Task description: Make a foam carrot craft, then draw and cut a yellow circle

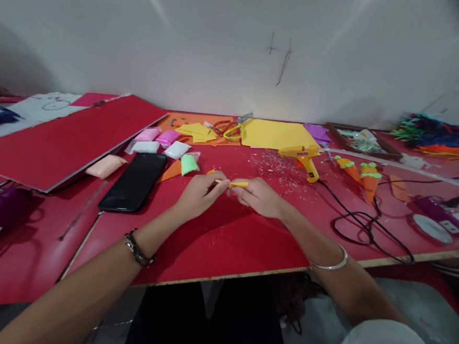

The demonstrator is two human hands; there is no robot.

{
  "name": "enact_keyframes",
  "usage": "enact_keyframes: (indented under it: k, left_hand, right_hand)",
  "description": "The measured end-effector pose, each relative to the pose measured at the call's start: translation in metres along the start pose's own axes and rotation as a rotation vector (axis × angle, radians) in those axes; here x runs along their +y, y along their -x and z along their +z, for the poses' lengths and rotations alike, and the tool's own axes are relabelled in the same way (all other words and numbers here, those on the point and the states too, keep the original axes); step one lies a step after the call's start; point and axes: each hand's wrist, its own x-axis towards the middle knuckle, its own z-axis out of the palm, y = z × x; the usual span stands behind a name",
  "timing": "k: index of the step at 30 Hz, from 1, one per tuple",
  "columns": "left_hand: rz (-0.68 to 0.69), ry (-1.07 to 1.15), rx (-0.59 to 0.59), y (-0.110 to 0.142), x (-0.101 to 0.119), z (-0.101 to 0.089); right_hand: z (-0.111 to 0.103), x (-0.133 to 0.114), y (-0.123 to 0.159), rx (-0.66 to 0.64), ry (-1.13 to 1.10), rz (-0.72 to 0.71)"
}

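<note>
A small, narrow yellow strip [240, 184], perhaps of foam or paper, is pinched between my two hands above the red table. My left hand [198, 193] closes its thumb and fingers on the strip's left end. From the other side, my right hand [261, 197] grips it with curled fingertips, which are partly hidden. Just left of my left hand lie a bag of green clay-like material [190, 164] and an orange foam piece [170, 171]. A yellow glue gun [305, 159] rests to the right, its small light glowing.
A black phone [134, 182] lies at left near soft packets [146, 147]. Scissors [237, 127] and yellow sheets [276, 134] lie at the back. Finished-looking orange carrots [370, 181], a looping black cord [369, 227] and a purple power socket [448, 217] are at right.
</note>
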Motion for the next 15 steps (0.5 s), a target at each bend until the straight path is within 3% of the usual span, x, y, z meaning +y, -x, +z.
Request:
enact_keyframes:
  k: [2,4,7,10,13,15]
  left_hand:
    - [0.079,-0.056,-0.063,-0.0002,-0.0015,-0.0035]
    - [0.049,-0.032,-0.075,0.0,-0.0026,-0.0042]
    - [-0.14,0.108,-0.083,0.0003,-0.0029,-0.0018]
    - [-0.372,0.31,-0.156,-0.0005,-0.0018,0.0016]
    - [-0.513,0.475,-0.19,-0.0019,-0.0009,0.005]
    - [-0.496,0.443,-0.153,-0.0026,-0.0009,0.0057]
  right_hand:
    - [-0.0011,0.0012,0.0006,-0.04,-0.11,-0.022]
    - [-0.0004,0.003,0.0009,-0.012,-0.043,-0.04]
    - [0.0028,0.0048,0.0012,0.089,0.302,-0.046]
    - [0.0053,0.0036,0.0022,0.106,0.655,-0.09]
    - [0.0063,0.0003,0.0026,0.102,0.817,-0.15]
    - [0.0066,-0.0013,0.0018,0.11,0.822,-0.131]
